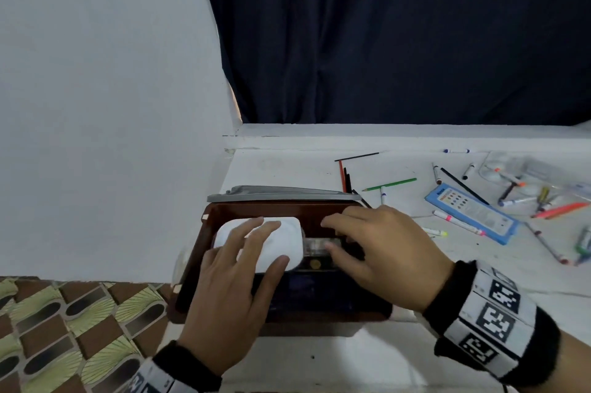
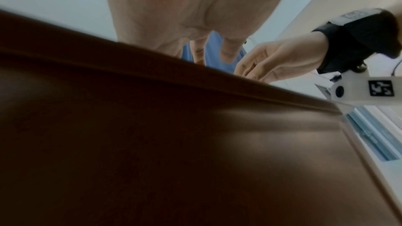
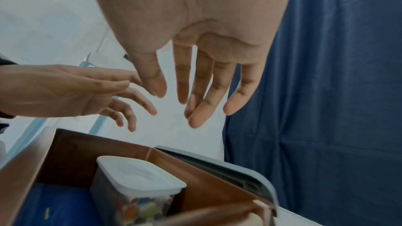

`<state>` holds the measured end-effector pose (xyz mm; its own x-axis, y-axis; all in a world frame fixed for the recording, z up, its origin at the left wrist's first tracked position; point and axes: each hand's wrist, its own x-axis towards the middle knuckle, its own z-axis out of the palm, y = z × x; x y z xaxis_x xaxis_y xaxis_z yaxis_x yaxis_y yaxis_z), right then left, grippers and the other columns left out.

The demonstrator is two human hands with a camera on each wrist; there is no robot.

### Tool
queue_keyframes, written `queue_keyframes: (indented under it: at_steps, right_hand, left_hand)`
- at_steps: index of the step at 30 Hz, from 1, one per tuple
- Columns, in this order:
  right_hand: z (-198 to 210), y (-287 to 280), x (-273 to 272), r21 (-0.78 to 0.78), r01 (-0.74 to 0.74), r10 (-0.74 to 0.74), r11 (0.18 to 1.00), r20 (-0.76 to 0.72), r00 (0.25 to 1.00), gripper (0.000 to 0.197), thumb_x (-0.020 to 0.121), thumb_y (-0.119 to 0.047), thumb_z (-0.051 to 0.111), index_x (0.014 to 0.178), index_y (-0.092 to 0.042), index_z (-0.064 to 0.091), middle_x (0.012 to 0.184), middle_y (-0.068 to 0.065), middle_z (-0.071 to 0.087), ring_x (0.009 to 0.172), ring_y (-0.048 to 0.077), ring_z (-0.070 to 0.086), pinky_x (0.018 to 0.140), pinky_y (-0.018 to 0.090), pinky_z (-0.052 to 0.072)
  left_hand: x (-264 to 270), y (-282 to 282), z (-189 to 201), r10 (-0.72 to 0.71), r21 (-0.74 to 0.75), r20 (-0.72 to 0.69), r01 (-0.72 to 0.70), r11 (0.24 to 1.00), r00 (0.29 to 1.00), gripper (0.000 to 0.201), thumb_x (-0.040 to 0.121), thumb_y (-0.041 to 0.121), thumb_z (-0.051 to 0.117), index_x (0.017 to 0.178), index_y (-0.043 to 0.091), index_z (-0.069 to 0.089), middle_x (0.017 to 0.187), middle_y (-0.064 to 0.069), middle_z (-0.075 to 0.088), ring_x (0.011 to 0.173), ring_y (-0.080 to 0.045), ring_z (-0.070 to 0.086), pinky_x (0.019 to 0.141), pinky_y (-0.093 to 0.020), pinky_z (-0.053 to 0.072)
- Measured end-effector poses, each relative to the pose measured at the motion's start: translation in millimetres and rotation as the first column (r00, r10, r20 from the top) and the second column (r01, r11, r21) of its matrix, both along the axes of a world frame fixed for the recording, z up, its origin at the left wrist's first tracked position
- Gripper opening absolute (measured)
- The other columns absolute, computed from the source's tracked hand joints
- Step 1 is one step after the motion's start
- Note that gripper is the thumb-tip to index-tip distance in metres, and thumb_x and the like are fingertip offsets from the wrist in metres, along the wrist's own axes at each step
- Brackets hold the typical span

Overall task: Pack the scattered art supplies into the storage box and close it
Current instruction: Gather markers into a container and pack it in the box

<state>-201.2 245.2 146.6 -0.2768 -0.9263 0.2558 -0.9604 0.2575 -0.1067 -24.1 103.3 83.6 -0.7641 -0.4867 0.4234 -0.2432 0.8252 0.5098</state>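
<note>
The brown storage box [image 1: 192, 252] stands open on the white table, its grey lid [image 1: 281, 194] propped behind it. Inside stands a clear container with a white lid [image 1: 287, 240], and something blue lies on the box floor. My left hand [image 1: 256, 245] hovers over that container with its fingers spread. My right hand [image 1: 377, 242] hovers over the right half of the box, fingers straight. In the right wrist view both the right hand [image 3: 195, 92] and the left hand [image 3: 87, 92] are above the container [image 3: 139, 174], apart from it and holding nothing.
To the right on the table lie a green pencil [image 1: 390, 184], a blue flat case [image 1: 473, 213], several markers [image 1: 460, 223] and a clear pouch [image 1: 527, 168]. A white wall stands to the left, a dark curtain [image 1: 383, 41] behind. Patterned floor [image 1: 64, 328] shows past the table's left edge.
</note>
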Motion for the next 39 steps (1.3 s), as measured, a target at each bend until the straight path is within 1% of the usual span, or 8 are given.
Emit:
queue_keyframes:
  at_steps: [3,6,11,17,24,28,32,39]
  right_hand:
    - [-3,36,-26,-0.094,0.035,-0.031,0.995,0.044,0.999,0.027,0.094,-0.044,0.046,0.111,-0.031,0.063,0.087,-0.014,0.063,0.074,0.008,0.059,0.068,0.031,0.048]
    - [-9,82,-59,-0.178,0.108,-0.089,0.978,0.111,0.990,0.024,0.092,-0.045,0.049,0.108,-0.034,0.063,0.083,-0.017,0.063,0.071,0.004,0.059,0.066,0.027,0.049]
    - [-21,160,-118,-0.213,0.208,-0.169,0.955,0.186,0.968,0.025,0.090,-0.049,0.047,0.106,-0.036,0.061,0.080,-0.020,0.060,0.069,-0.001,0.058,0.063,0.029,0.053]
    - [-38,253,-184,-0.186,0.331,-0.273,0.925,0.281,0.920,0.023,0.087,-0.048,0.056,0.107,-0.039,0.062,0.079,-0.023,0.060,0.070,-0.002,0.060,0.065,0.027,0.053]
    - [-67,315,-250,-0.085,0.437,-0.375,0.895,0.386,0.843,0.016,0.087,-0.037,0.066,0.102,-0.040,0.063,0.077,-0.021,0.062,0.072,0.000,0.062,0.063,0.021,0.051]
    - [-83,328,-286,-0.059,0.505,-0.433,0.861,0.435,0.789,0.011,0.086,-0.036,0.066,0.097,-0.038,0.064,0.076,-0.019,0.063,0.070,0.002,0.062,0.059,0.018,0.048]
    - [-100,338,-321,-0.004,0.575,-0.511,0.818,0.450,0.732,0.013,0.087,-0.028,0.066,0.097,-0.037,0.065,0.076,-0.017,0.063,0.070,0.003,0.061,0.061,0.019,0.048]
    - [-124,361,-388,0.145,0.705,-0.708,0.695,0.315,0.633,0.030,0.087,-0.029,0.064,0.117,-0.030,0.063,0.094,-0.009,0.061,0.091,0.017,0.057,0.079,0.033,0.049]
  left_hand:
    - [-30,29,7,-0.026,0.059,-0.115,0.033,0.998,0.993,0.041,0.100,0.053,0.036,0.137,0.037,0.043,0.125,0.023,0.048,0.095,-0.005,0.055,0.085,-0.038,0.048]
    - [-67,61,11,-0.065,0.108,-0.147,0.081,0.991,0.987,0.040,0.099,0.052,0.036,0.136,0.039,0.043,0.110,0.024,0.048,0.087,-0.002,0.051,0.078,-0.036,0.049]
    - [-129,120,11,-0.129,0.132,-0.166,0.152,0.980,0.978,0.035,0.099,0.053,0.038,0.132,0.044,0.043,0.104,0.016,0.051,0.082,-0.011,0.052,0.075,-0.038,0.048]
    - [-200,184,-3,-0.141,0.207,-0.173,0.176,0.962,0.975,0.040,0.095,0.060,0.037,0.132,0.046,0.045,0.104,0.012,0.054,0.069,-0.018,0.052,0.063,-0.026,0.042]
    - [-276,231,-19,-0.224,0.335,-0.049,0.227,0.914,0.973,0.039,0.096,0.062,0.039,0.132,0.048,0.044,0.105,0.015,0.055,0.077,-0.019,0.056,0.067,-0.023,0.048]
    - [-329,227,-34,-0.318,0.285,0.113,0.276,0.918,0.941,0.037,0.099,0.036,0.050,0.133,0.047,0.039,0.108,0.021,0.050,0.095,-0.006,0.050,0.084,-0.026,0.047]
    - [-397,220,-46,-0.392,0.155,0.406,0.360,0.920,0.826,0.057,0.089,0.020,0.055,0.139,0.040,0.035,0.133,0.016,0.044,0.124,-0.012,0.042,0.104,-0.039,0.037]
    - [-495,216,-52,-0.284,-0.037,0.845,0.579,0.815,0.453,0.085,0.085,0.027,0.068,0.153,0.030,0.017,0.160,0.002,0.016,0.143,-0.028,0.025,0.113,-0.058,0.023]
